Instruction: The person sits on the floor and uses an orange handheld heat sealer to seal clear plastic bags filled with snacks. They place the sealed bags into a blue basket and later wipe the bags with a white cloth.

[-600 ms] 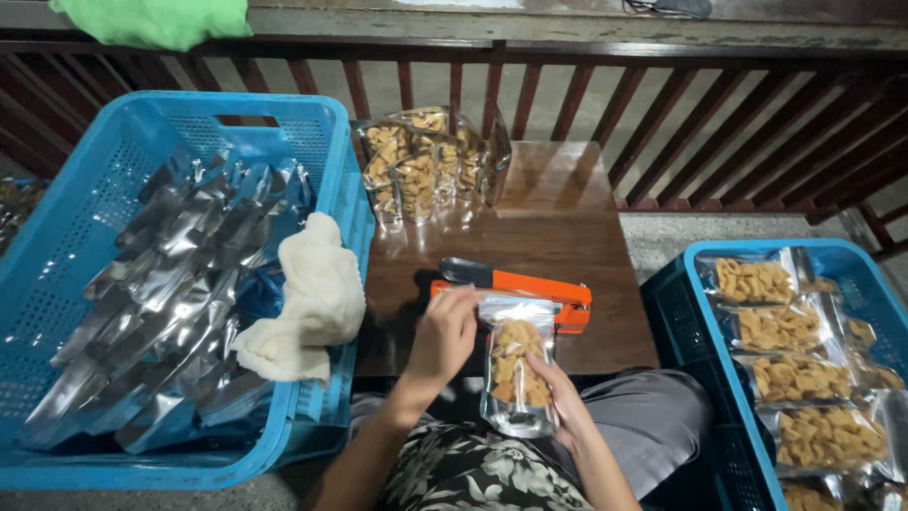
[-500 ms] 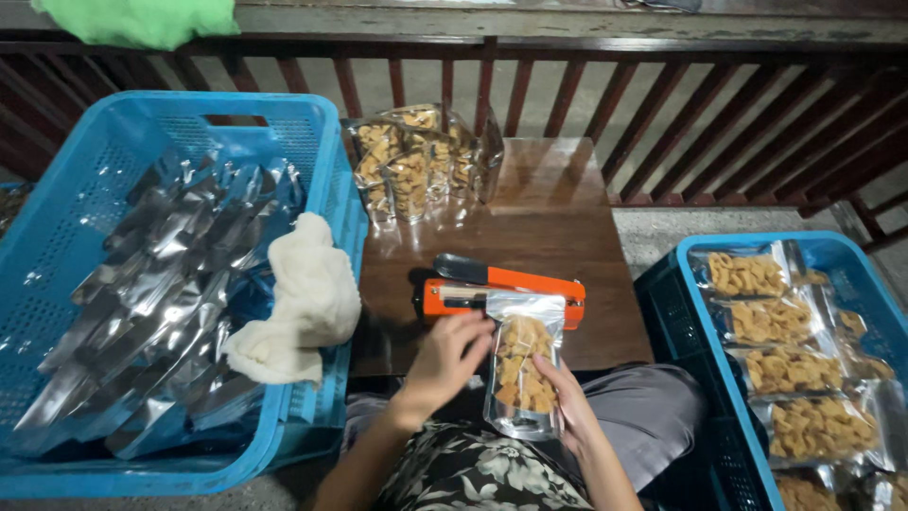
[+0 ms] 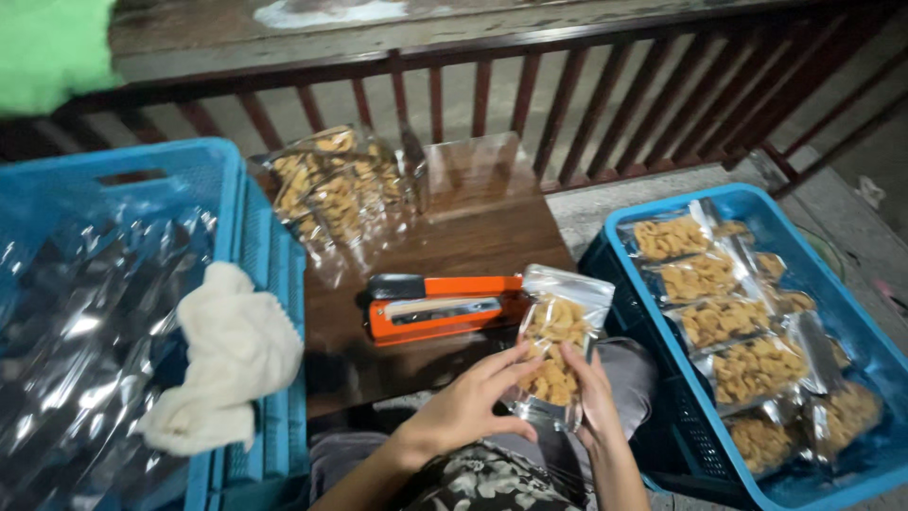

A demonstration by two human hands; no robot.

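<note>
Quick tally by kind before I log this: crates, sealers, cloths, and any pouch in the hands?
Blue crates: 2, the left crate with empty foil pouches and the right crate with filled pouches
Orange heat sealer: 1
White cloth: 1
Snack pouch held by left hand and right hand: 1
Total: 5
</note>
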